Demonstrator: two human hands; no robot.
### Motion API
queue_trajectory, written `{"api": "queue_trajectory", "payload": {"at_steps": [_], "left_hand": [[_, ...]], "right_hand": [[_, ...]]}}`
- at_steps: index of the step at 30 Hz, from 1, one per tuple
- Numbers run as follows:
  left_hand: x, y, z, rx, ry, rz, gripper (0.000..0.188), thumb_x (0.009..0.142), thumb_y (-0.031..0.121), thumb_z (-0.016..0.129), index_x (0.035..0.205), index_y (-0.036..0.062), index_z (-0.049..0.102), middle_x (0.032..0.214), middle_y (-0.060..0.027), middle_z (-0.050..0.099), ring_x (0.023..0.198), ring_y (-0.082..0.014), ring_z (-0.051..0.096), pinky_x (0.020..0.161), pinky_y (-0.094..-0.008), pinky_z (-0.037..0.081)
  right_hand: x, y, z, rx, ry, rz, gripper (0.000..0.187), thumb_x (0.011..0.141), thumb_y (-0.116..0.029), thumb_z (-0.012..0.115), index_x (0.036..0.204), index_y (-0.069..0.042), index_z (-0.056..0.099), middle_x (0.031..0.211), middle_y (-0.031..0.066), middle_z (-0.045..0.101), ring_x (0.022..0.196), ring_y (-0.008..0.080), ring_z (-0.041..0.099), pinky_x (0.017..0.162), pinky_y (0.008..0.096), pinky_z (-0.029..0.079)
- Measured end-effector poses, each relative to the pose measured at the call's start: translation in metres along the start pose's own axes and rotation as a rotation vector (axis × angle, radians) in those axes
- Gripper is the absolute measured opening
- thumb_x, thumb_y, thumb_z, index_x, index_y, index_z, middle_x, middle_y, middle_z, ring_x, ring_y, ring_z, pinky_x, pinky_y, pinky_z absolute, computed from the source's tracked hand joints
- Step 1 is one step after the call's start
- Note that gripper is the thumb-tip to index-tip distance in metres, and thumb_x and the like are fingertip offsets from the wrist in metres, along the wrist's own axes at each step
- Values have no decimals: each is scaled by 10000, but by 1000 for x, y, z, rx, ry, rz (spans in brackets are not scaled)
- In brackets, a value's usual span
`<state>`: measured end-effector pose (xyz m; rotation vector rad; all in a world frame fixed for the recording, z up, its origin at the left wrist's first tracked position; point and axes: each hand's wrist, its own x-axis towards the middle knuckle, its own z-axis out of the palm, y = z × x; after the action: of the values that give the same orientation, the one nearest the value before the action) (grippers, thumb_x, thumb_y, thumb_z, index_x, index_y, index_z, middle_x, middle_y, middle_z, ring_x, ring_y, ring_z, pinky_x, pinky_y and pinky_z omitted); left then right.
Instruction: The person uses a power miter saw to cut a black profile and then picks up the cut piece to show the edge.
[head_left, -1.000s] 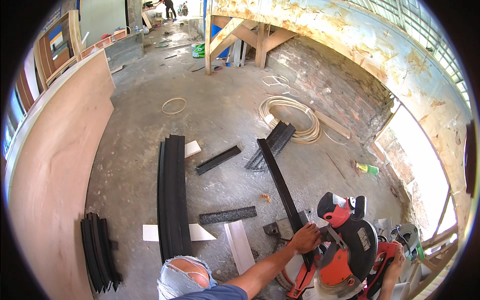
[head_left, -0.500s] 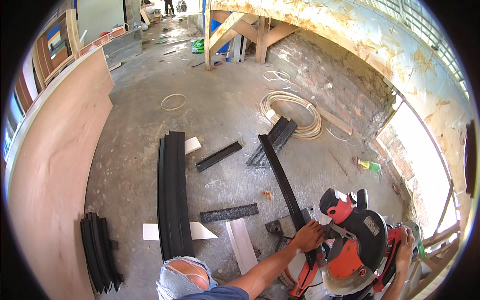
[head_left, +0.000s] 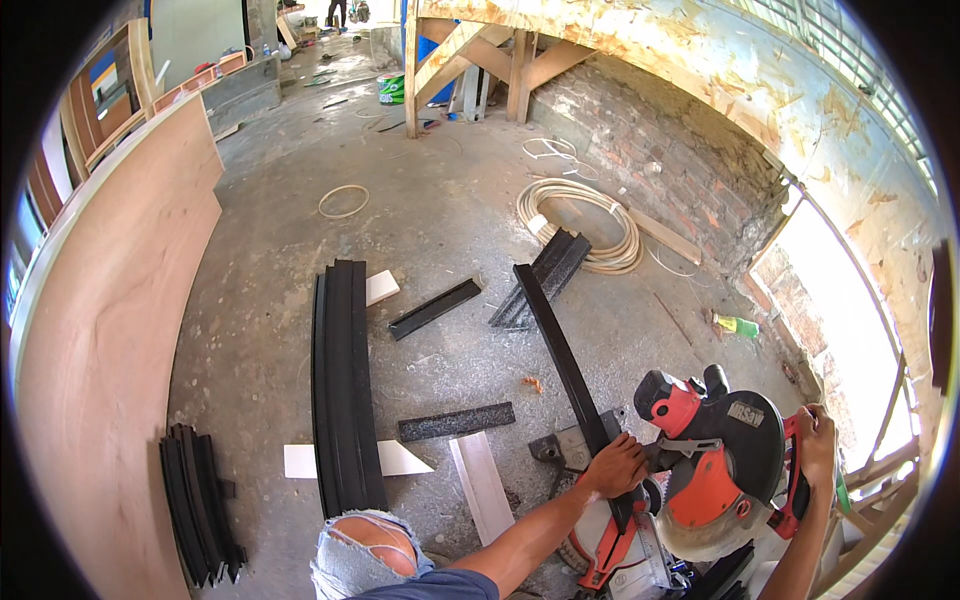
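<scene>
My left hand presses a long black channel-shaped profile down on the base of a red and black mitre saw. Its fingers are wrapped over the profile, close beside the blade guard. My right hand is closed around the red rear handle of the saw head. The saw head stands raised, with its blade clear of the profile. Beyond the saw, the far end of the profile reaches toward two shorter black offcuts.
A bundle of black profiles lies across white strips left of the saw, beside my knee. Shorter black pieces lie near a plywood panel. A coiled hose, a green bottle and a paint bucket are farther off.
My right hand has moved up and slightly right, lifting the saw head. My left hand stays on the black profile.
</scene>
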<state>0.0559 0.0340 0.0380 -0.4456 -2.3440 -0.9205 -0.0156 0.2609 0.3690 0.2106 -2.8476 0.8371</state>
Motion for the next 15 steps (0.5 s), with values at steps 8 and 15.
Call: {"api": "queue_trajectory", "payload": {"at_steps": [8,15], "left_hand": [[3,4,-3,-9,-15,0,270,946,258,554,867,32,680,926,-128,632,993,-293,571,1017,-419,404],[4,3,3,-7,-39,-14,293,959,267,541,876,25,684,936,-132,636,1014,-291,573,1048,-420,394]], "right_hand": [[16,14,0,-426,87,-111,340,983,-280,604,1111,33,636,980,276,678,932,422,637,847,481,485],[16,-1,-6,-278,-43,71,353,988,-278,612,1153,34,622,992,274,669,897,400,649,803,465,507]]}}
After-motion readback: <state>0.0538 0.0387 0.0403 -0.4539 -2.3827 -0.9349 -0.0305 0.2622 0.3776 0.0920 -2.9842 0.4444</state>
